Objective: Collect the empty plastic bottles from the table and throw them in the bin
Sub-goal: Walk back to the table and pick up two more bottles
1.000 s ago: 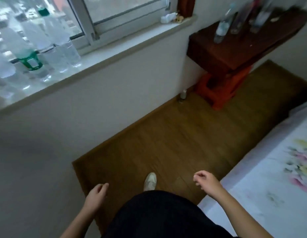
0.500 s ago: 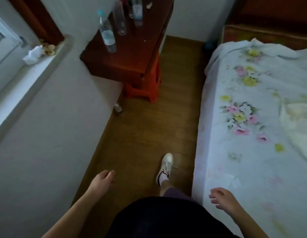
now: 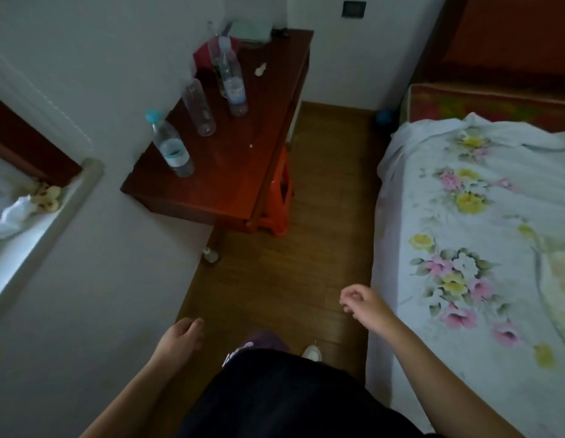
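The left hand [image 3: 180,338] hangs low near the wall, fingers relaxed, its grip on nothing. Ahead, on the dark red tabletop [image 3: 237,165], stand the bottles: a blue-capped bottle [image 3: 172,147] near the front corner, a clear bottle [image 3: 199,107] behind it, a labelled bottle [image 3: 233,82] further back and a fourth bottle [image 3: 215,53] half hidden behind that. The step looks to be the walk up; best to step close and take the nearest first, round the body, as light bottles tip easily. The right hand [image 3: 361,303], loosely curled and empty, hovers beside the bed [image 3: 480,248]. No bin shows.
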